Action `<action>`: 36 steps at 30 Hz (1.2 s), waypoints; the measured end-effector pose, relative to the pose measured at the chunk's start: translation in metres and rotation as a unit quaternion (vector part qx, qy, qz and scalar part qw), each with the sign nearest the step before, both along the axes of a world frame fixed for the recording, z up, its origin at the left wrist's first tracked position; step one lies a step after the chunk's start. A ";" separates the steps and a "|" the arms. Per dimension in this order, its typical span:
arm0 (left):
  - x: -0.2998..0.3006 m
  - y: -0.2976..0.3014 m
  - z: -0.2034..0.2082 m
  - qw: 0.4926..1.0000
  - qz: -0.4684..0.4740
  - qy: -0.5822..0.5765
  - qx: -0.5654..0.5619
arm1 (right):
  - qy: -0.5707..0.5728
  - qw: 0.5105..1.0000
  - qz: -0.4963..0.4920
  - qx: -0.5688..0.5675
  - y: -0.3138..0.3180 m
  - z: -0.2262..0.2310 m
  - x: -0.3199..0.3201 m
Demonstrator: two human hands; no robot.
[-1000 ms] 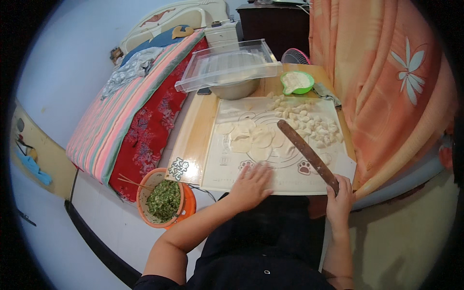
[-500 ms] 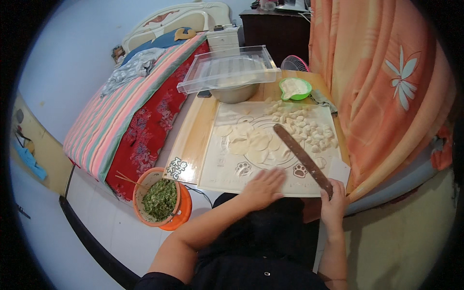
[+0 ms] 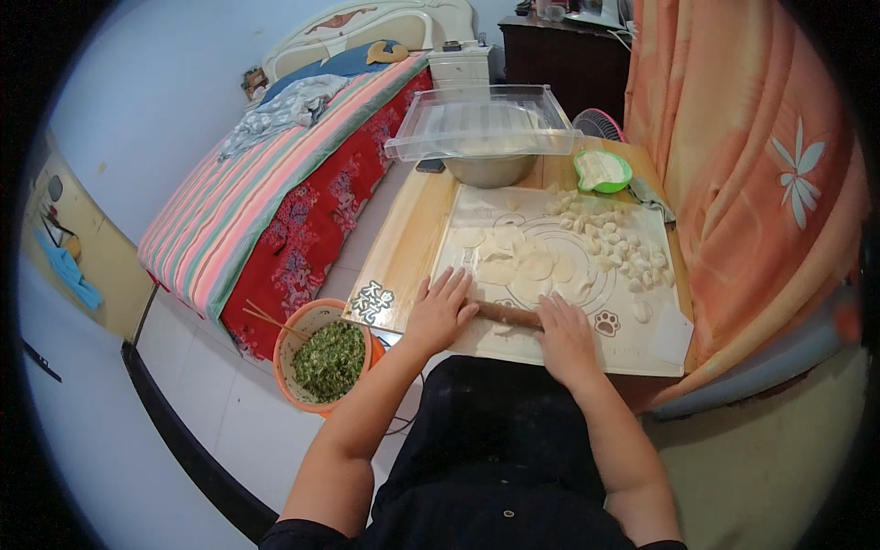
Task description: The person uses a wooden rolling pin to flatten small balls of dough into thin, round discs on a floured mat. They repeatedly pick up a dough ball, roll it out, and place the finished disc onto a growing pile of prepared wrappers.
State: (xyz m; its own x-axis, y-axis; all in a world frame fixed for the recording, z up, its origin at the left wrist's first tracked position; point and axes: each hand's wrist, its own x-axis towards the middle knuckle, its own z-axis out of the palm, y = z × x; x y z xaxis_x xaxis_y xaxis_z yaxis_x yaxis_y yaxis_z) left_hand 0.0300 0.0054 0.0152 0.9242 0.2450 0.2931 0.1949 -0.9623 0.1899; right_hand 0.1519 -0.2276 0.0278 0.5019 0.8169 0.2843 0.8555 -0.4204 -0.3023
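A brown rolling pin (image 3: 507, 314) lies across the near edge of a pale printed dough mat (image 3: 438, 246). My left hand (image 3: 442, 310) rests over its left end, fingers stretched and spread. Over the right end lies my right hand (image 3: 566, 335), its fingers also extended. A pale bit of dough shows at the near side of the pin, partly hidden. Just beyond are several thin, round dough wrappers (image 3: 534, 266), overlapping one another. Many small dough pieces (image 3: 632, 254) are scattered at the mat's right side.
At the table's far side, a clear plastic bin (image 3: 486, 124) sits on a metal basin (image 3: 495, 171). Beside it is a green bowl of flour (image 3: 602, 170). An orange bowl of chopped green filling (image 3: 330, 362) with chopsticks stands lower left. An orange curtain (image 3: 733, 183) hangs at right.
The rolling pin, held up by one end in my right hand before, now lies crosswise on the mat. My left hand has moved left onto its other end. The view has shifted.
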 end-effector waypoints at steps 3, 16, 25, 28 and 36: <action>-0.027 -0.001 -0.003 0.999 -0.017 0.026 -0.008 | 0.013 0.996 0.032 -0.086 -0.007 0.011 -0.010; -0.044 -0.015 -0.004 0.999 -0.038 -0.003 -0.003 | -0.053 0.997 -0.019 -0.047 -0.014 -0.006 -0.019; 0.060 0.000 0.007 0.954 -0.167 0.112 -0.222 | 0.015 0.998 0.010 0.064 -0.007 0.002 -0.013; 0.076 -0.006 0.020 0.948 -0.170 0.203 -0.176 | 0.006 0.997 0.008 0.071 -0.016 0.001 -0.016; 0.061 -0.008 0.045 0.926 -0.268 0.126 -0.235 | 0.029 0.997 0.000 0.068 -0.035 0.006 -0.024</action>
